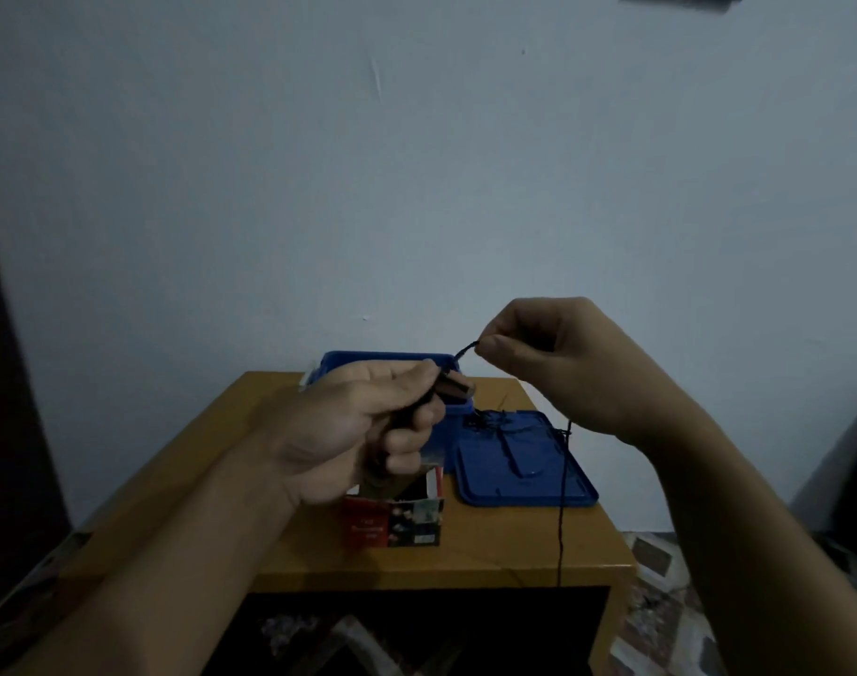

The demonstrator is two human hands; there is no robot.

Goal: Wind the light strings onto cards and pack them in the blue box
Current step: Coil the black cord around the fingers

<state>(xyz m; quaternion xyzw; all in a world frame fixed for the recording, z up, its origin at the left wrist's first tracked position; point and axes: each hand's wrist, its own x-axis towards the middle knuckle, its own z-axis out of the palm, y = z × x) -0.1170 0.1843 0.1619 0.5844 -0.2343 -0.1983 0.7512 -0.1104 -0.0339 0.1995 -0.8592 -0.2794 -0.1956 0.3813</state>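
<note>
Light string (562, 480) runs from the card (458, 390) gripped in the left hand (363, 426) to the pinching right hand (553, 358), then hangs past the table's (494, 548) front edge.

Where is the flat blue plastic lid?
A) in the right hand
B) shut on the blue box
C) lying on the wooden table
C: the flat blue plastic lid lies on the orange-brown wooden table beside the blue plastic box, dark cord across it.

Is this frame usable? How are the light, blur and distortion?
Head view: dim, bluish light, no glare; the left hand gripping the card and the right hand pinching the light string are softly blurred; print on the red carton is unreadable; forearms stretch towards the corners.
</note>
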